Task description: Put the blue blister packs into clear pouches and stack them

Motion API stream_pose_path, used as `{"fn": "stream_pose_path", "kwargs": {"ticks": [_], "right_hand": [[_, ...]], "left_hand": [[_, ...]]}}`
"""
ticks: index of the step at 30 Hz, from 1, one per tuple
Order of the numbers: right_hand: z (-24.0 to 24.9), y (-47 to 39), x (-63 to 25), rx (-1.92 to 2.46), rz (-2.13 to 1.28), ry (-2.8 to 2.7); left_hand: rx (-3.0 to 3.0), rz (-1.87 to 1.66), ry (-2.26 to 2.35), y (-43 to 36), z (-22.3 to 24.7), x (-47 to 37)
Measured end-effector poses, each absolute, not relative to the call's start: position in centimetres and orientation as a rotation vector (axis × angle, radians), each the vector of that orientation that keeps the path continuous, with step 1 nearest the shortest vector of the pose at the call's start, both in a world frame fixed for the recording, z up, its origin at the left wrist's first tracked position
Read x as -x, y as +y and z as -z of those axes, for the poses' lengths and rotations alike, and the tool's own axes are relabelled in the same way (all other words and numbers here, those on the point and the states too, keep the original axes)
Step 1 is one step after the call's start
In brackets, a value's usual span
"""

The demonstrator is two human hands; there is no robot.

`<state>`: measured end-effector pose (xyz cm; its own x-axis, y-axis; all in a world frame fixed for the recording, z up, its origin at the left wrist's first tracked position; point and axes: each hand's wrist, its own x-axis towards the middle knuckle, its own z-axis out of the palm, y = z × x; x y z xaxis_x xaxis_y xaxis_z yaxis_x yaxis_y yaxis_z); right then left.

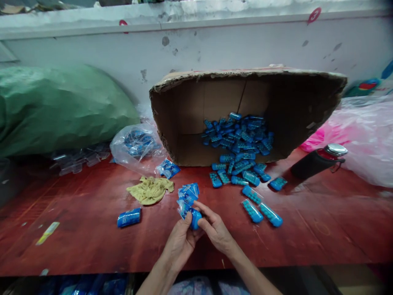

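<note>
Near the table's front edge, my left hand [183, 235] and my right hand [215, 229] meet around one small blue pack [195, 219], thumbs and fingers pressed on it. Clear film shows at the pack's far end. Just beyond lies a pile of flat blue printed sleeves [188, 191] on the table. To the left rests a finished-looking blue wrapped tube [129, 217]. Several clear tubes of blue beads [252, 210] lie to the right of my hands, and more spill out of a cardboard box [178, 143].
A crumpled yellow-green cloth [150, 190] lies left of the sleeves, with a clear bag of blue sleeves [138, 143] behind it. At right stands a black bottle [317, 162]. A large green sack [64, 106] fills the back left; a yellow-handled cutter [47, 233] lies at left.
</note>
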<state>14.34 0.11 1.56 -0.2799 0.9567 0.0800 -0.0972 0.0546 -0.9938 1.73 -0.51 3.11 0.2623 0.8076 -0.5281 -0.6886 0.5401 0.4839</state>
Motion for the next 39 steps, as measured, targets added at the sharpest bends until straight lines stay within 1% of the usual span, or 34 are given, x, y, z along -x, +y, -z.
{"fn": "stream_pose_path", "kwargs": {"ticks": [4,8,15,20,26,31,33,37,39], "right_hand": [[-1.3,0.5,-14.4,0.921,-1.491,-1.299],[-1.3,0.6,-14.2,0.907,-1.533,-1.252],[-1.3,0.0,-13.7,1.028,-1.252,-1.391],[-1.0,0.3,-13.4,0.990,-1.448,-1.200],[-0.7,0.4,-13.4,0.925,-1.571,-1.069],[-1.3,0.3,-13.9,0.885,-1.682,-1.121],[-1.4,0.1,-13.8,0.908,-1.655,-1.175],[-0.9,-0.5,-12.9,1.068,-1.434,-1.230],[-0.4,-0.7,-12.4,1.134,-1.377,-1.238]], "left_hand": [[-0.210,-0.986,0.790,-0.2,-3.9,-1.4],[-0.238,-0.999,0.765,-0.2,-3.7,-1.3],[-0.227,-1.045,0.896,-0.6,-3.3,-2.4],[-0.190,-0.975,0.903,-0.4,-3.6,-2.0],[-0.217,-0.903,0.836,-0.2,-3.4,-1.0],[-0.180,-0.881,0.705,-0.5,-3.1,-0.8],[-0.143,-0.904,0.730,-0.7,-2.8,-1.0],[-0.094,-0.989,0.814,-1.1,-2.4,-1.9],[-0.096,-1.019,0.830,-1.3,-2.2,-2.4]]}}
